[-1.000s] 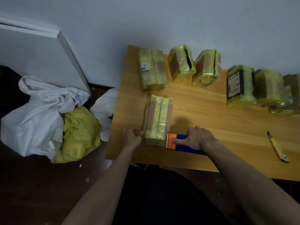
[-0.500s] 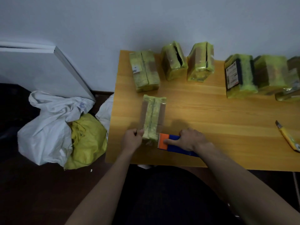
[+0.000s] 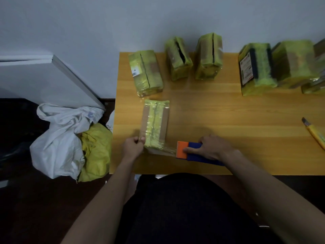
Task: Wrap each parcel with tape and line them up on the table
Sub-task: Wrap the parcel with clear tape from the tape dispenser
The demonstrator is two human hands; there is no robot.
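A long cardboard parcel (image 3: 155, 123) with a yellow taped middle lies near the front left of the wooden table (image 3: 228, 113). My left hand (image 3: 132, 147) pinches its near left corner. My right hand (image 3: 213, 147) grips a blue and orange tape dispenser (image 3: 190, 150) flat on the table, just right of the parcel's near end. A strip of clear tape (image 3: 165, 150) stretches from the dispenser to the parcel. Several wrapped yellow parcels stand in a row along the wall, among them one at the left (image 3: 146, 72) and one with a label (image 3: 255, 68).
A yellow utility knife (image 3: 314, 132) lies at the table's right side. White and yellow sacks (image 3: 70, 140) sit on the dark floor left of the table. A white panel (image 3: 52, 76) leans against the wall behind them.
The dispenser has moved slightly right, away from the parcel, drawing out a visible strip of tape. My left hand stays on the parcel's near corner. The camera view has shifted.
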